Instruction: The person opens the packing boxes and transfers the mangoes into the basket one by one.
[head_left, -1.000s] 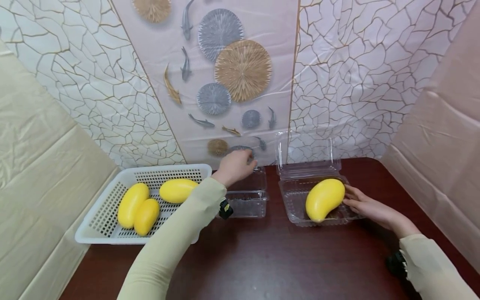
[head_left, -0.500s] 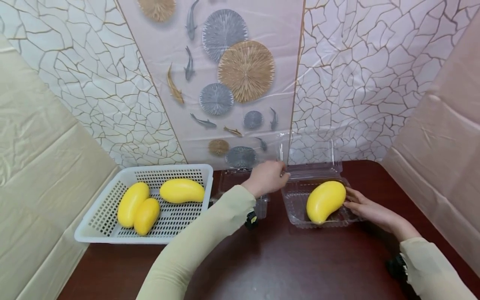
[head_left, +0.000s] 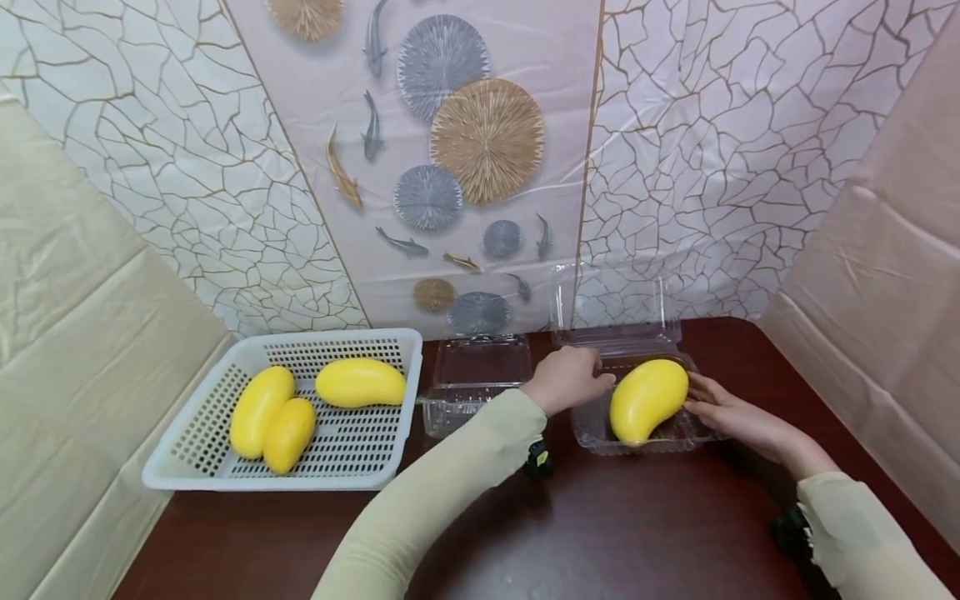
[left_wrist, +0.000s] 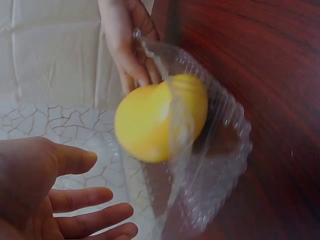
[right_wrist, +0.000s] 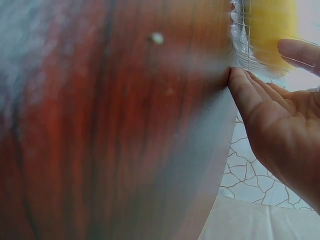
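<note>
A yellow mango (head_left: 648, 402) sits in an opened clear plastic clamshell box (head_left: 591, 425) at the right, its lid (head_left: 617, 337) raised at the back. My right hand (head_left: 738, 421) rests at the box's right side. In the right wrist view, its fingers (right_wrist: 245, 90) lie straight along the outside of the plastic, and the thumb stands apart near the mango. My left hand (head_left: 568, 382) reaches over the box's left side, holding nothing. The left wrist view shows its fingers (left_wrist: 95, 220) spread, a short way from the mango.
A white slotted basket (head_left: 191, 479) at the left holds two larger mangoes (head_left: 262, 408) (head_left: 360, 383) and a smaller mango (head_left: 289, 435). Between basket and box stands another opened clear clamshell (head_left: 450, 412), partly behind the left sleeve. A patterned wall covering (head_left: 487, 142) rises behind the dark table (head_left: 600, 533).
My left hand has moved right, from above the middle clamshell to the left side of the box with the mango. The right hand has stayed at the box's right side.
</note>
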